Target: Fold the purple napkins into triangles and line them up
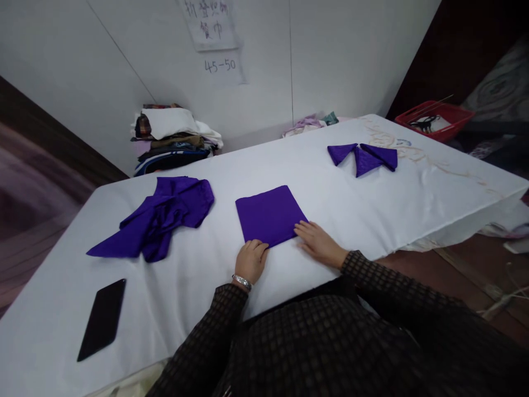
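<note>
Smooth purple four-sided cloth lies flat at the centre of the frame, its surface even and its edges fairly straight, the near edge sloping up to the right. Nearest, at the bottom of the frame, are the person's dark checked sleeves. The left hand, with a silvery band at the wrist, rests on the cloth's lower left corner; its fingers lie close together and bend over the near edge, and whether they pinch it I cannot tell. The right hand reaches to the lower right corner, fingers extended and slightly apart, their tips touching the cloth.

At lower left, a flat black rectangular slab lies on the white tablecloth. Above it in the frame sits a rumpled heap of purple cloth, one pointed end toward the left. At upper right of centre lies purple cloth folded into three triangular points. Farther back, a stack of mixed folded fabrics stands at upper left, and a red plastic basket at upper right. Handwritten white paper hangs on the wall, top centre.
</note>
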A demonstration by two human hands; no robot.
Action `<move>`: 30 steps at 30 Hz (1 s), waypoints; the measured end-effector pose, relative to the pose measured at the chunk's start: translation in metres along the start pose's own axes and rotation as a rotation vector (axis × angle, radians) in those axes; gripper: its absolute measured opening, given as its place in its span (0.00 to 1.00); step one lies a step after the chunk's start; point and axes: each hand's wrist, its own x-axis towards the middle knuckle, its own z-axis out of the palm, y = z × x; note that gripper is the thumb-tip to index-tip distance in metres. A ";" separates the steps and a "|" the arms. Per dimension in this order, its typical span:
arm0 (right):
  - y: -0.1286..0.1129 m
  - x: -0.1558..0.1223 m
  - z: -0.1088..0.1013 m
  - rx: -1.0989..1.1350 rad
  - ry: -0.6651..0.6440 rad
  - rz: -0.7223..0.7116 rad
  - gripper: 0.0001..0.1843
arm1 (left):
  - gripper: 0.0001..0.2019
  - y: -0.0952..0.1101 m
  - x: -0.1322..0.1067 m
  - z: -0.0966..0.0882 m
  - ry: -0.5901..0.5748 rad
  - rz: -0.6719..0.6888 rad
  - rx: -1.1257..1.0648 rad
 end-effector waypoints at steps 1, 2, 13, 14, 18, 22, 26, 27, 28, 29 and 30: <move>0.010 -0.003 -0.006 -0.012 0.049 0.034 0.22 | 0.10 -0.001 -0.001 -0.001 0.003 0.000 -0.003; 0.020 -0.005 -0.011 -0.021 0.101 0.069 0.20 | 0.10 -0.001 -0.002 -0.001 0.004 0.000 -0.005; 0.038 0.000 -0.016 0.002 0.145 0.092 0.14 | 0.11 -0.007 -0.004 -0.006 -0.014 0.012 0.083; 0.038 0.001 -0.015 -0.004 0.141 0.095 0.14 | 0.11 -0.007 -0.005 -0.007 -0.019 0.012 0.087; 0.040 0.005 -0.014 -0.030 0.120 0.087 0.14 | 0.11 -0.009 -0.005 -0.008 -0.024 0.001 0.072; 0.041 0.004 -0.014 -0.033 0.131 0.068 0.13 | 0.11 -0.010 -0.005 -0.008 -0.015 0.000 0.051; 0.040 0.003 -0.013 -0.038 0.113 0.052 0.13 | 0.12 -0.009 -0.005 -0.009 -0.036 0.004 0.080; 0.040 0.003 -0.013 -0.040 0.108 0.054 0.13 | 0.12 -0.009 -0.005 -0.009 -0.041 0.001 0.086; 0.040 0.003 -0.012 -0.045 0.101 0.057 0.13 | 0.11 -0.008 -0.005 -0.010 -0.045 -0.003 0.092; 0.040 0.003 -0.012 -0.050 0.091 0.058 0.13 | 0.11 -0.007 -0.004 -0.010 -0.050 -0.007 0.098; 0.040 0.003 -0.012 -0.057 0.079 0.059 0.13 | 0.11 -0.007 -0.004 -0.011 -0.056 -0.009 0.103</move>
